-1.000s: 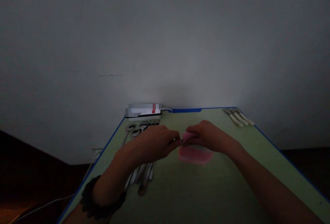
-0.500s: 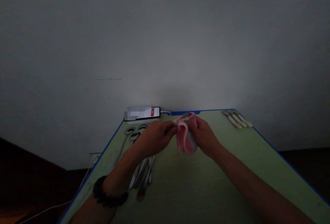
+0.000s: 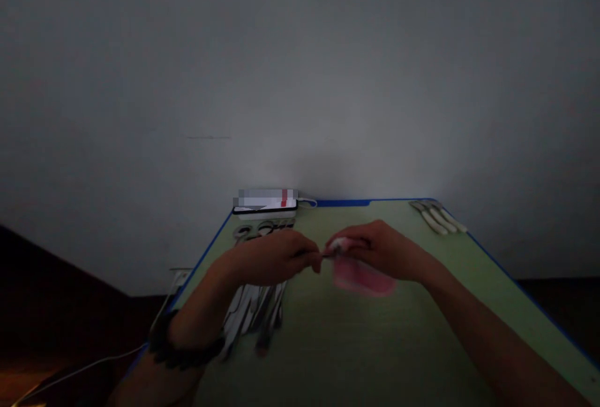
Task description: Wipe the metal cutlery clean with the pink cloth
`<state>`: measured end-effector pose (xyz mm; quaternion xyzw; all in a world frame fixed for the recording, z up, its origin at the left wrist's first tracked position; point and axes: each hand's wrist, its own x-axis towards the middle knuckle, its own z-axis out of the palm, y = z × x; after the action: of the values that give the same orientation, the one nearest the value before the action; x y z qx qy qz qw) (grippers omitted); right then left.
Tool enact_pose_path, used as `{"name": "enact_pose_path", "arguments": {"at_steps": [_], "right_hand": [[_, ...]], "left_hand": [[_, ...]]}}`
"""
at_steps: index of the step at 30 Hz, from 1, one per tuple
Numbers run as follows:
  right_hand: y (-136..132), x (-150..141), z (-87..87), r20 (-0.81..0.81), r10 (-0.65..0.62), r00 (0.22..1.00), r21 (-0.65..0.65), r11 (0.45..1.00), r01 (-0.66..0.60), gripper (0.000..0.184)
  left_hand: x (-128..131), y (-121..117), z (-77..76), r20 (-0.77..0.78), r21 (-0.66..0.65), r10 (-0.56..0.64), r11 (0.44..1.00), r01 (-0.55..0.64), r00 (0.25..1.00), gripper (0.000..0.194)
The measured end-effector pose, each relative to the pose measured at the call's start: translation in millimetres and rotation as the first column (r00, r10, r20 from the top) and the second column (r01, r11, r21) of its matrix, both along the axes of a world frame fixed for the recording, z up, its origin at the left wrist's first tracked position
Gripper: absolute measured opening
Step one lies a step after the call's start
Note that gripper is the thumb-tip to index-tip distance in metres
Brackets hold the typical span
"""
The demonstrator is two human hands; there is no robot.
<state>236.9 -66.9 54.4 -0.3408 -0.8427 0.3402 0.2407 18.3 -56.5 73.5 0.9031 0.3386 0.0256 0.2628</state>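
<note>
Possibly the left hand [image 3: 284, 256], pinching a thin piece [image 3: 327, 256], loses it if the right hand [image 3: 383, 246], clamped on pink cloth [image 3: 362, 277] at three o'clock, tugs.

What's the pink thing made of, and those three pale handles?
The pink cloth looks like soft, matte fabric: it droops below the right hand. The pale handles look like smooth plastic: evenly coloured, but too dim to be sure.

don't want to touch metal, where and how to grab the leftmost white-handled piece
Likely mid-handle, with the right hand from the near left: it points to the near right, the other white handles lie only to its right, and its metal end is toward the wall.
</note>
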Motion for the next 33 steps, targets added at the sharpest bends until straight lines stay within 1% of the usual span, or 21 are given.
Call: {"name": "enact_pose_path", "arguments": {"at_steps": [2,4,6,7,9,11,16,19,21,22,24,26,28,29,30,31,32,33], "right_hand": [[-1.4,-3.3,-5.2,0.087,0.003,0.996,0.038,0.999,-0.006,0.021],[-0.5,-1.3,-8.7,0.174,-0.049,0.984,0.086,0.996,0.034,0.018],[0.9,4.2,-9.4,0.24,-0.07,0.968,0.091,0.995,0.049,0.02],[1.4,7.1,-9.1,0.263,-0.054,0.963,0.073,0.997,0.036,0.022],[2.0,11.0,-8.7,0.278,-0.008,0.961,0.036,0.999,-0.003,0.026],[2.4,10.6,-10.2,0.262,0.0,0.965,0.04,0.999,-0.011,0.025],[6.4,2.9,-18.3,0.208,-0.113,0.972,0.145,0.986,0.084,0.013],[10.8,5.4,-18.2,0.11,-0.151,0.982,0.187,0.974,0.129,0.013],[13.0,7.9,-16.7,-0.025,-0.188,0.982,0.168,0.967,0.189,0.015],[13.4,7.8,-16.2,-0.106,-0.227,0.968,0.148,0.959,0.241,0.017],[12.4,3.3,-17.3,-0.274,-0.339,0.9,0.098,0.921,0.377,0.019],[9.6,-6.8,-21.7,-0.427,-0.452,0.783,0.007,0.864,0.503,0.023],[7.0,-18.3,-28.4,-0.523,-0.535,0.663,-0.124,0.818,0.561,0.028],[6.6,-22.6,-31.7,-0.54,-0.56,0.628,-0.183,0.807,0.562,0.031],[7.1,-25.1,-34.6,-0.539,-0.572,0.618,-0.22,0.804,0.552,0.032],[8.7,-25.3,-37.0,-0.527,-0.565,0.635,-0.243,0.816,0.525,0.032],[11.2,-23.1,-38.9,-0.506,-0.538,0.674,-0.258,0.84,0.477,0.032],[14.5,-18.7,-40.7,-0.477,-0.486,0.732,-0.276,0.874,0.4,0.03]], "left_hand": [[4.6,-1.2,-3.1,-0.001,-0.002,-0.022,1.0,0.022,1.0,0.029],[6.7,-0.8,-5.3,-0.008,0.033,-0.013,0.999,0.013,1.0,0.028],[6.5,0.0,-6.0,-0.015,0.057,0.0,0.998,0.001,1.0,0.027],[6.2,0.2,-5.6,-0.017,0.06,0.0,0.998,0.001,1.0,0.027],[6.1,-0.1,-4.1,-0.024,0.063,-0.005,0.998,0.006,1.0,0.028],[6.9,-1.2,-2.4,-0.037,0.081,-0.006,0.997,0.009,0.999,0.028],[8.9,-2.0,-2.7,-0.041,0.17,0.026,0.985,-0.019,0.999,0.028],[8.5,-0.5,-3.8,0.004,0.198,0.038,0.98,-0.038,0.999,0.029],[8.6,0.3,-3.2,0.068,0.203,0.031,0.978,-0.045,0.997,0.03],[8.8,0.4,-2.3,0.103,0.202,0.026,0.978,-0.047,0.994,0.031],[9.7,0.2,-0.2,0.161,0.198,0.023,0.979,-0.055,0.987,0.032],[10.5,-0.2,1.5,0.196,0.2,0.029,0.977,-0.069,0.98,0.032],[10.5,0.3,1.5,0.197,0.221,0.051,0.971,-0.095,0.979,0.03],[10.1,0.9,0.6,0.188,0.233,0.062,0.967,-0.106,0.98,0.029],[9.5,1.9,-0.9,0.174,0.243,0.074,0.963,-0.116,0.982,0.028],[8.7,3.2,-3.0,0.161,0.245,0.087,0.961,-0.125,0.983,0.028],[8.0,4.8,-5.9,0.151,0.24,0.097,0.962,-0.132,0.984,0.028],[7.6,6.7,-9.4,0.146,0.222,0.104,0.966,-0.135,0.984,0.029]]}}
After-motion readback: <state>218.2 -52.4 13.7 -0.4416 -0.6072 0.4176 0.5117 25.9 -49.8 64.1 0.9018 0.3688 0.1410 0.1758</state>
